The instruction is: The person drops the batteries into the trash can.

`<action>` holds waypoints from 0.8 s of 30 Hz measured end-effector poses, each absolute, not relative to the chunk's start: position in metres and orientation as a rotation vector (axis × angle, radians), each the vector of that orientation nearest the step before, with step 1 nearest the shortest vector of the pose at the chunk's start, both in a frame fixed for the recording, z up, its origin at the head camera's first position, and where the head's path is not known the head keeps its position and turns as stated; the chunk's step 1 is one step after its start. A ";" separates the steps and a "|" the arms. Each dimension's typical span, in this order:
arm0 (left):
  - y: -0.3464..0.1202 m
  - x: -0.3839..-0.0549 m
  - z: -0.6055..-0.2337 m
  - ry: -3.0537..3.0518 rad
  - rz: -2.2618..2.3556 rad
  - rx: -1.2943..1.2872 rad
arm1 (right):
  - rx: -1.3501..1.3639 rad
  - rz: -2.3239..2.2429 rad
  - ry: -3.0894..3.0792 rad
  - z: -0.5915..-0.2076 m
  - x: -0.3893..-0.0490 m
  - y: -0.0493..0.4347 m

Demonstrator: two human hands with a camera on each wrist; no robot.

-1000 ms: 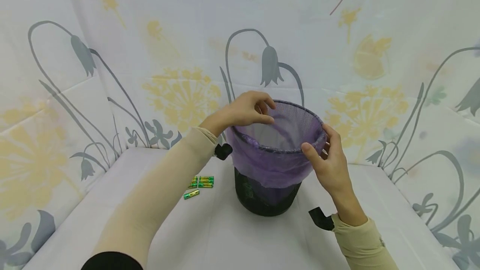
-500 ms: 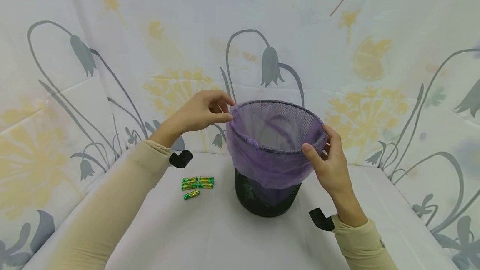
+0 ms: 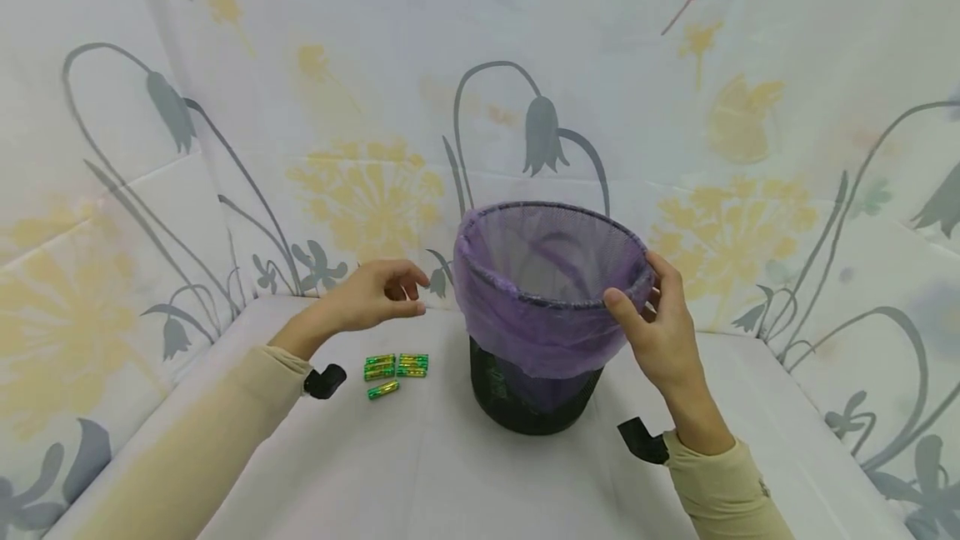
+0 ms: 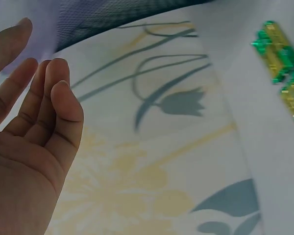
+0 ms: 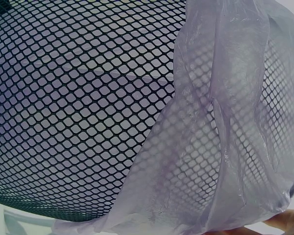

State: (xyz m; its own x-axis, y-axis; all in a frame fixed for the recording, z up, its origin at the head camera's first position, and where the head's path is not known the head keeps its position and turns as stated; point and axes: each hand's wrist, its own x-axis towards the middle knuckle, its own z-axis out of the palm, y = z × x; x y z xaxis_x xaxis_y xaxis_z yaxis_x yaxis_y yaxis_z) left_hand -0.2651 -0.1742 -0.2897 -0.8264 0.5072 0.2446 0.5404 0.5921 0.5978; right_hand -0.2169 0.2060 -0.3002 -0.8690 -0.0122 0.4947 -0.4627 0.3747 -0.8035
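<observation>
A black wire-mesh trash bin (image 3: 517, 407) stands upright, lined with a purple plastic bag (image 3: 540, 332) folded down over its rim. My right hand (image 3: 663, 332) grips the rim at its right side, thumb at the front and fingers round the outer side. In the right wrist view the mesh wall and the translucent bag (image 5: 186, 161) fill the picture, with only bits of fingers at the bottom edge. To the left of the bin, my left hand (image 3: 378, 294) hovers with fingers loosely bent and nothing in them. Several green-and-gold batteries (image 3: 383, 390) lie just below it.
The batteries rest in two small groups with a single one in front, on a white-covered table (image 3: 450, 482). A flower-printed cloth (image 3: 360, 65) hangs behind and at both sides.
My left hand has come away from the bin's opening, moving left past the rim and then down toward the batteries. My right hand has stayed on the rim.
</observation>
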 end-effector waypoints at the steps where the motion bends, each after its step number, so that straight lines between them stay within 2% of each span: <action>1: -0.176 -0.264 -0.297 -2.773 -1.059 -0.904 | 0.411 1.500 -2.231 -0.300 -0.217 0.206; 10: -0.196 -0.252 -0.348 -2.880 -1.087 -0.849 | 0.413 1.501 -2.230 -0.300 -0.217 0.206; 24: -0.208 -0.249 -0.394 -2.964 -1.048 -0.860 | 0.420 1.510 -2.213 -0.302 -0.218 0.205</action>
